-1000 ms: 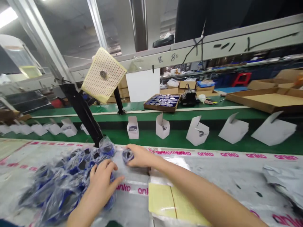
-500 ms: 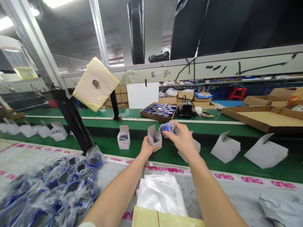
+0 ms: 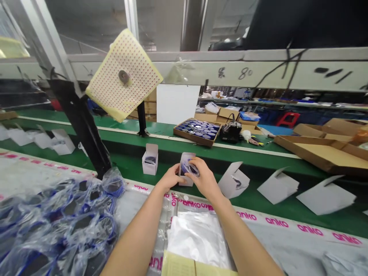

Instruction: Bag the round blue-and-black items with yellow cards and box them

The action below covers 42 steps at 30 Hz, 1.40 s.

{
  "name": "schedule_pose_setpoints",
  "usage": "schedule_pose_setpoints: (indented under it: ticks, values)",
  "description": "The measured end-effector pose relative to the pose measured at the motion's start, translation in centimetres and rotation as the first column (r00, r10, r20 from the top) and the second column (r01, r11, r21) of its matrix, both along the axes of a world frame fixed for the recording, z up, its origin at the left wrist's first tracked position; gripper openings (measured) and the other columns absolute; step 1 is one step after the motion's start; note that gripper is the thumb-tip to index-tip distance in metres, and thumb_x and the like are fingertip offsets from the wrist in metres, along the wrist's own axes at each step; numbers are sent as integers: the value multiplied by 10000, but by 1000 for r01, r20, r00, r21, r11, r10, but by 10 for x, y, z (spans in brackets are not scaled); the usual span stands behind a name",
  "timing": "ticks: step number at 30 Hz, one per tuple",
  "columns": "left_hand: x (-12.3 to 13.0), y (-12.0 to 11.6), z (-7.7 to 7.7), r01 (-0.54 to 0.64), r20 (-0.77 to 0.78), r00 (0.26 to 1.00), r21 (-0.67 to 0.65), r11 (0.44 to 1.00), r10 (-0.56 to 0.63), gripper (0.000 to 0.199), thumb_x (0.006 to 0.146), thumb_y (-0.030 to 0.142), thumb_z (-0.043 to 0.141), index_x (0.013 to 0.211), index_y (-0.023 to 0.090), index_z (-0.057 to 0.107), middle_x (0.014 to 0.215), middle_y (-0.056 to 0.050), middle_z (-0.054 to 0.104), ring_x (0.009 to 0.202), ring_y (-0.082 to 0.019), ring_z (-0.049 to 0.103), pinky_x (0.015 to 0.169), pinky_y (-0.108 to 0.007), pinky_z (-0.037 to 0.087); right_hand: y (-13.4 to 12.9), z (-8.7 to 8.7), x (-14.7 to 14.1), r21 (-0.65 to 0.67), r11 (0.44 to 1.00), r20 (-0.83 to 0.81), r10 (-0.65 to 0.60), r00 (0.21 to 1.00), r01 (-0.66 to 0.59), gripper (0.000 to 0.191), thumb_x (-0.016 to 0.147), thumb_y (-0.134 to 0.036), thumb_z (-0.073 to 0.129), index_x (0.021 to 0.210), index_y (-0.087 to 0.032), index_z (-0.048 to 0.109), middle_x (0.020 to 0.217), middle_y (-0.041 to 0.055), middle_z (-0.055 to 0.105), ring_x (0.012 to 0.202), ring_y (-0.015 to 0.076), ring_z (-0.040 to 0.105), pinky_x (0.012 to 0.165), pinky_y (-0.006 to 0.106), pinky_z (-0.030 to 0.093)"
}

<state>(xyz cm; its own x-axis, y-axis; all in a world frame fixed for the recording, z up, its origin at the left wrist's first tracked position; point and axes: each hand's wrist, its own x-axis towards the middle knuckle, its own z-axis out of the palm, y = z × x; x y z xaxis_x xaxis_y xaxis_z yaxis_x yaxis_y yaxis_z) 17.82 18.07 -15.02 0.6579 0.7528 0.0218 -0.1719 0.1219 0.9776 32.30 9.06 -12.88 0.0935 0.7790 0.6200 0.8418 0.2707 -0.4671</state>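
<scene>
A small white box (image 3: 186, 181) with its lid up stands on the green belt. My left hand (image 3: 170, 178) grips it from the left side, with the thumb across its front. My right hand (image 3: 203, 177) is closed on a blue-and-dark item in a clear plastic bag (image 3: 189, 167), at the box's open top. How deep the bagged item sits in the box is hidden by my fingers. Left of it is another open white box (image 3: 150, 165) with something dark inside. A further open box (image 3: 234, 182) lies tilted to the right of my right hand.
Many blue-rimmed bagged items (image 3: 71, 214) are heaped at the left. White plastic bags (image 3: 198, 237) lie in front of me beside a yellow sheet (image 3: 184, 266). Behind the belt (image 3: 126, 157) sits a tray of round discs (image 3: 198, 130). A black post (image 3: 83, 130) rises at the left.
My right hand has brought the bagged item left and down to the mouth of the held box. The box stays in my left hand. The head view has shifted.
</scene>
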Motion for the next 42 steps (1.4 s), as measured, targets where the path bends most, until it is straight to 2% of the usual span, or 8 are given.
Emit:
schedule_pose_setpoints:
  ticks: [6, 12, 18, 22, 26, 30, 36, 42]
  values:
    - [-2, 8, -8, -17, -17, 1000, -33, 999, 17, 642, 434, -38, 689, 1039, 176, 698, 1028, -34, 707, 1024, -237, 606, 907, -336, 480, 4, -5, -4, -53, 997, 267, -32, 963, 48, 185, 939, -335, 573, 1065, -213, 631, 1352, 164, 594, 1211, 302, 603, 926, 448, 566]
    - [0, 14, -14, -39, -28, 999, -62, 997, 38, 661, 412, -61, 692, 1028, 178, 695, 1038, -35, 708, 1027, -243, 612, 930, -346, 481, 6, 4, -6, -91, 991, 513, -36, 858, 96, 225, 981, -327, 546, 1066, -168, 682, 1256, 184, 666, 1147, 323, 623, 1020, 530, 475]
    - [-3, 15, -14, -68, -1, 998, -84, 994, 68, 637, 407, -62, 672, 1000, 171, 687, 1025, -42, 716, 1004, -243, 623, 917, -343, 482, 9, -5, -19, -4, 991, 494, -116, 862, 135, 274, 1015, -356, 495, 1016, -185, 708, 1033, 124, 722, 1098, 291, 597, 1049, 504, 395]
    - [-4, 15, -15, -81, 16, 996, -111, 991, 83, 627, 394, -62, 643, 976, 168, 684, 1021, -49, 723, 997, -236, 628, 877, -315, 485, 3, -14, -29, 39, 980, 509, -186, 840, 194, 270, 1026, -332, 487, 1096, -175, 695, 1133, 126, 735, 1211, 319, 563, 1130, 610, 237]
    - [-4, 16, -16, -103, 41, 993, -113, 988, 108, 645, 387, -39, 640, 995, 174, 681, 1038, -52, 724, 1002, -240, 633, 875, -325, 493, -2, -11, -34, -30, 978, 593, -147, 791, 205, 285, 1018, -221, 458, 1199, -133, 660, 1241, 175, 701, 1291, 334, 522, 1139, 677, 156]
    - [-8, 13, -9, -116, 80, 989, -80, 990, 123, 604, 409, 29, 634, 996, 164, 683, 1019, -60, 725, 998, -246, 636, 874, -334, 496, -3, -5, -40, -76, 972, 634, -124, 763, 221, 327, 964, -104, 446, 1226, -76, 639, 1266, 221, 676, 1333, 347, 486, 1131, 676, 205]
    - [-5, 5, 5, -121, 129, 984, 2, 993, 120, 518, 614, 256, 635, 1124, 169, 656, 1076, -64, 722, 983, -215, 659, 914, -326, 505, -3, -3, -55, -196, 944, 636, -83, 767, 264, 386, 959, -65, 376, 1266, -17, 605, 1310, 263, 631, 1440, 346, 372, 1170, 690, 180]
    - [17, 6, -8, -372, -16, 926, 123, 920, 377, 445, 723, 232, 657, 1162, 193, 593, 1163, -70, 680, 1075, -217, 631, 1018, -351, 459, -26, 33, -49, -373, 895, 541, -3, 841, 244, 588, 879, -36, 524, 1460, -47, 435, 1527, 243, 450, 1538, 337, 184, 1184, 726, 148]
